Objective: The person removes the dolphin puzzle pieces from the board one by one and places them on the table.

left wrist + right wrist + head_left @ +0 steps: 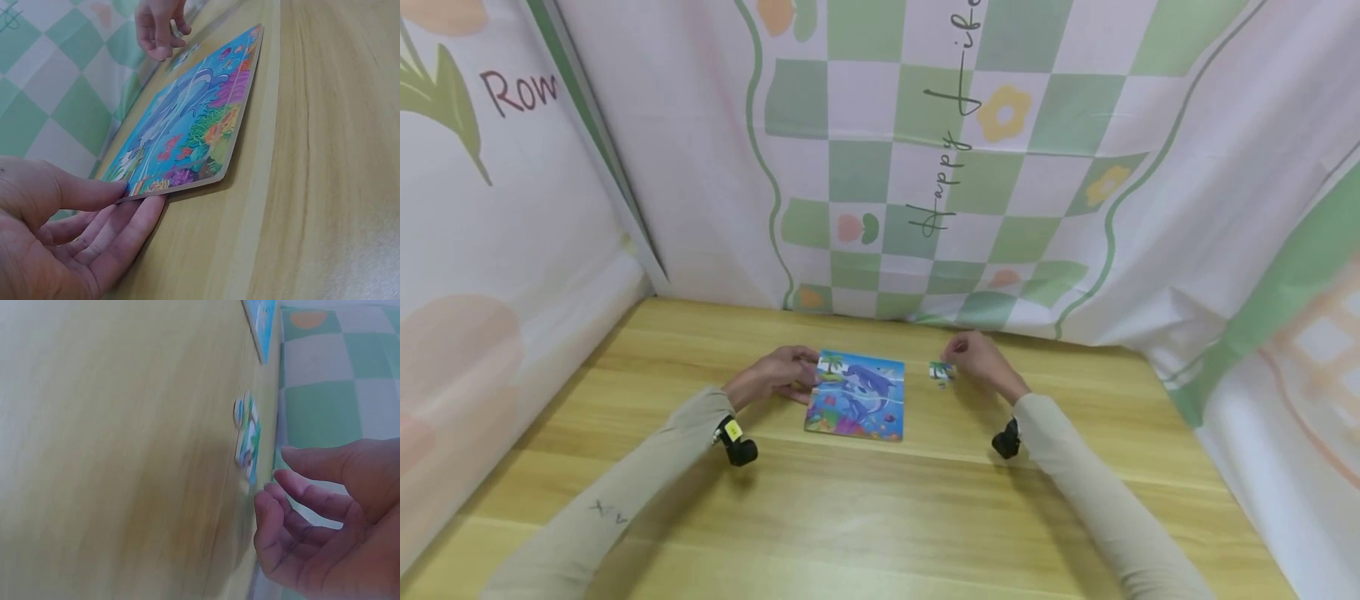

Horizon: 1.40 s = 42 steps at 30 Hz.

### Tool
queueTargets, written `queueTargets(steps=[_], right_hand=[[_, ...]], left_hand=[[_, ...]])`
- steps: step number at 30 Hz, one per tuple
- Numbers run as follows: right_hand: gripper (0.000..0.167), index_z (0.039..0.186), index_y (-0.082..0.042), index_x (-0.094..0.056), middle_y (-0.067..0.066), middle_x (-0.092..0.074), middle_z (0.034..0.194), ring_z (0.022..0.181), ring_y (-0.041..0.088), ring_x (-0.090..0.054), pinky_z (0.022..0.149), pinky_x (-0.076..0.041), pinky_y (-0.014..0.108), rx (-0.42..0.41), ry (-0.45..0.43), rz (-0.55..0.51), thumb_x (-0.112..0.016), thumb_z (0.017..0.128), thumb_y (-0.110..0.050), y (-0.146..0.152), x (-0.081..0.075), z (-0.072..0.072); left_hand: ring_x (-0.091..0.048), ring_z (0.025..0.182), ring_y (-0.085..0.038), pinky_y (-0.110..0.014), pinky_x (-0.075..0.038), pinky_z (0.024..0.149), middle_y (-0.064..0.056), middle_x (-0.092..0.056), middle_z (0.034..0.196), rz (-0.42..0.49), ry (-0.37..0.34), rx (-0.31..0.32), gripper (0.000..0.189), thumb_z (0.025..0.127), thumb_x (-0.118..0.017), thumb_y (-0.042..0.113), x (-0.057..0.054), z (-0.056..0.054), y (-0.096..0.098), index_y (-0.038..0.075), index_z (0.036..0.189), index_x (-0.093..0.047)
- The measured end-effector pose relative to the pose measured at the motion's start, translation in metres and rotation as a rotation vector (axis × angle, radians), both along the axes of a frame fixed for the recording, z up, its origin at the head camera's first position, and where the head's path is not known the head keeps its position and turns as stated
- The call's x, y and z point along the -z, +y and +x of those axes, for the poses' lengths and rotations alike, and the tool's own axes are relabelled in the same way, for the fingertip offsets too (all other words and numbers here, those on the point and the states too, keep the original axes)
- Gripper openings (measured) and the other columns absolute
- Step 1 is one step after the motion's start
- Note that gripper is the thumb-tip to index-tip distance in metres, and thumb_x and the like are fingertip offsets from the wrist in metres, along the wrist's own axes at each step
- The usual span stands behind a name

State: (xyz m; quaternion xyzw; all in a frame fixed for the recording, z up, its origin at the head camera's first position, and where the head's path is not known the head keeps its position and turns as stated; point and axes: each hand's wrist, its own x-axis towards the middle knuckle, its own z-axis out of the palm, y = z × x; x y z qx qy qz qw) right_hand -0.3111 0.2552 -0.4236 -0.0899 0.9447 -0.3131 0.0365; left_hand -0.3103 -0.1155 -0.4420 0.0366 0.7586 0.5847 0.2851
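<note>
My left hand grips a dolphin jigsaw puzzle by its left edge. In the left wrist view the thumb lies on the picture's corner and the other fingers are beneath the board. The puzzle shows a blue sea, coral and a palm tree. To its right lies a loose puzzle piece with a palm-tree print, a smaller bit at its lower edge. My right hand is just beside that piece; in the right wrist view its fingers are loosely curved, thumb apart, with nothing visible between them.
The wooden table runs back to a hanging checked cloth close behind both hands. A printed cloth closes off the left side, and another white and green curtain hangs on the right.
</note>
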Motion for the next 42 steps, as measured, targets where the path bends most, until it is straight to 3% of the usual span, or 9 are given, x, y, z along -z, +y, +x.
queueTargets(steps=[5, 9, 17, 24, 29, 34, 42], right_hand=[[0.019, 0.109, 0.004, -0.071, 0.02, -0.073, 0.108, 0.097, 0.032, -0.069, 0.088, -0.065, 0.043, 0.003, -0.025, -0.04, -0.067, 0.101, -0.013, -0.016, -0.003, 0.003], [0.021, 0.111, 0.006, -0.069, 0.02, -0.072, 0.108, 0.096, 0.031, -0.068, 0.082, -0.064, 0.038, -0.015, -0.043, -0.101, -0.068, 0.101, -0.013, -0.033, -0.005, 0.006], [0.027, 0.115, 0.01, -0.065, 0.027, -0.067, 0.114, 0.109, 0.041, -0.066, 0.095, -0.064, 0.047, -0.113, -0.029, -0.179, -0.073, 0.096, -0.006, -0.069, 0.0, 0.012], [0.03, 0.117, 0.009, -0.065, 0.025, -0.067, 0.117, 0.108, 0.04, -0.067, 0.099, -0.063, 0.048, -0.213, -0.022, -0.169, -0.076, 0.094, -0.006, -0.094, 0.007, 0.014], [0.039, 0.126, 0.01, -0.062, 0.029, -0.062, 0.125, 0.112, 0.042, -0.065, 0.1, -0.062, 0.048, -0.272, -0.045, -0.134, -0.078, 0.094, -0.007, -0.112, 0.005, 0.014], [0.058, 0.136, 0.001, -0.055, 0.026, -0.05, 0.133, 0.123, 0.041, -0.052, 0.107, -0.055, 0.055, -0.22, -0.114, -0.031, -0.085, 0.089, -0.015, -0.126, 0.005, 0.017], [0.055, 0.125, -0.004, -0.057, 0.022, -0.05, 0.13, 0.124, 0.04, -0.047, 0.111, -0.051, 0.057, -0.189, -0.092, 0.004, -0.09, 0.084, -0.017, -0.132, 0.01, 0.012]], left_hand=[[-0.067, 0.106, -0.028, -0.033, -0.07, 0.08, -0.028, -0.058, 0.135, 0.002, -0.002, 0.0, 0.067, 0.096, -0.064, -0.004, -0.002, 0.0, 0.0, -0.005, 0.157, -0.036], [-0.067, 0.107, -0.029, -0.034, -0.07, 0.081, -0.028, -0.057, 0.136, -0.003, -0.003, -0.002, 0.066, 0.096, -0.064, -0.003, -0.002, -0.001, 0.0, -0.004, 0.156, -0.037], [-0.068, 0.105, -0.029, -0.036, -0.07, 0.081, -0.029, -0.056, 0.137, 0.012, -0.008, 0.0, 0.065, 0.095, -0.065, -0.004, 0.002, -0.001, 0.001, -0.005, 0.155, -0.038], [-0.068, 0.107, -0.031, -0.037, -0.07, 0.08, -0.03, -0.056, 0.136, 0.035, -0.008, 0.005, 0.065, 0.094, -0.066, -0.006, 0.013, 0.003, 0.004, -0.007, 0.153, -0.039], [-0.067, 0.111, -0.035, -0.038, -0.07, 0.082, -0.031, -0.056, 0.139, 0.03, -0.015, -0.006, 0.065, 0.094, -0.065, -0.007, 0.009, 0.002, 0.007, -0.007, 0.154, -0.038], [-0.068, 0.108, -0.035, -0.038, -0.07, 0.083, -0.03, -0.058, 0.136, 0.01, -0.022, -0.028, 0.065, 0.093, -0.065, -0.007, 0.007, -0.001, 0.006, -0.005, 0.153, -0.039], [-0.068, 0.111, -0.037, -0.038, -0.07, 0.083, -0.032, -0.058, 0.135, 0.017, -0.002, -0.019, 0.069, 0.094, -0.065, -0.007, 0.003, -0.001, 0.002, -0.007, 0.156, -0.035]])
